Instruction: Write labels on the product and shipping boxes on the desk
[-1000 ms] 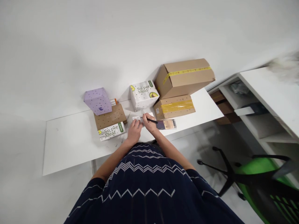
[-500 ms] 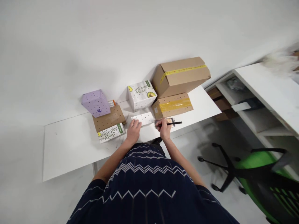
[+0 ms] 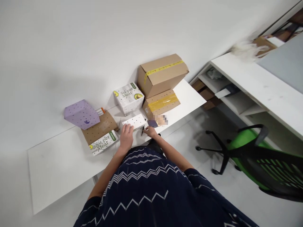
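Note:
A small white box with dark dots lies near the front of the white table. My left hand is at its left end, fingers bent over the near top edge and holding it against the table; the thumb is hard to see. Beside the box's right end, my right hand is closed at the fingertips on a slim black pen, which points toward the front edge. Just beyond that hand lies a dark flat card, with a blurred-out patch next to it.
Behind stand a white Super Meal box, a dotted brown box with yellow tape and a large cardboard box. To the left, a purple box sits on a brown box. A green-black chair is at the right.
My right hand has moved from over the flat card to the right end of the white box, and the pen has turned from sideways to pointing toward me. The view has swung right.

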`<state>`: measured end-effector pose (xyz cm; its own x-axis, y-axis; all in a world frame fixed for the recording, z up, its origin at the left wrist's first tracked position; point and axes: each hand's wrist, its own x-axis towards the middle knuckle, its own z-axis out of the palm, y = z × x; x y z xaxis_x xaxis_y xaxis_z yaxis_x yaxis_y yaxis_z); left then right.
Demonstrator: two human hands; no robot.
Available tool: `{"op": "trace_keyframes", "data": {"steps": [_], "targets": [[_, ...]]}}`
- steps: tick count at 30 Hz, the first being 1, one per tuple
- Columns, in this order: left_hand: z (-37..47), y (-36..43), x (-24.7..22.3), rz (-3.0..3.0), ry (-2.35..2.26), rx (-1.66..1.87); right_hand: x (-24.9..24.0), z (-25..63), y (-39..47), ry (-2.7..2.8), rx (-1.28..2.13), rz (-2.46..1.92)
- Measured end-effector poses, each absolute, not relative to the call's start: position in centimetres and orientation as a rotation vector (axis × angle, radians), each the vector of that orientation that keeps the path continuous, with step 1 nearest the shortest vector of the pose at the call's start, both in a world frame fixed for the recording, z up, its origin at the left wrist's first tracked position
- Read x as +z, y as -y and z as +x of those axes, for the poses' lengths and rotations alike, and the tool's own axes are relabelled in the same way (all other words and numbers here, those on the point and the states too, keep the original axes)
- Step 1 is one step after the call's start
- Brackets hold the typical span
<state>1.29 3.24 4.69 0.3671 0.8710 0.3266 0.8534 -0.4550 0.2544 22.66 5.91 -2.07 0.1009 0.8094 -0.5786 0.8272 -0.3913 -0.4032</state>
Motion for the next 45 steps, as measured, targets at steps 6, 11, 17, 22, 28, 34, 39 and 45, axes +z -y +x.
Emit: {"op": "trace_keyframes", "data": {"steps": [6,11,17,22,28,34,39,45], "targets": [[1.1,-3.1,4.9,2.543,-1.615,0.682,-1.7,29.5,-5.5,-1.810,-0.772,2.322],[0.9,-2.9,4.9,2.553,-1.625,0.675,-2.5,33.3,-7.9,-2.092,-0.586,1.882],[0.8,-2.5,4.4,2.565,-1.679,0.657,-3.1,34.3,-9.7,-2.196,-0.553,1.692],[0.7,-2.6,4.1,2.631,-1.682,0.638,-2.9,34.0,-9.3,-2.212,-0.559,1.694],[0.8,-2.7,3.8,2.650,-1.701,0.646,-2.4,33.5,-7.9,-2.138,-0.561,1.793],[1.1,-2.8,4.4,2.578,-1.632,0.644,-0.4,33.8,-2.5,-1.973,-0.858,2.133],[1.4,-2.8,4.9,2.553,-1.608,0.602,3.4,32.8,3.9,-1.533,-2.240,2.553],[1.4,-2.8,4.8,2.555,-1.604,0.589,10.0,25.8,4.4,-0.871,-3.458,1.892]]}}
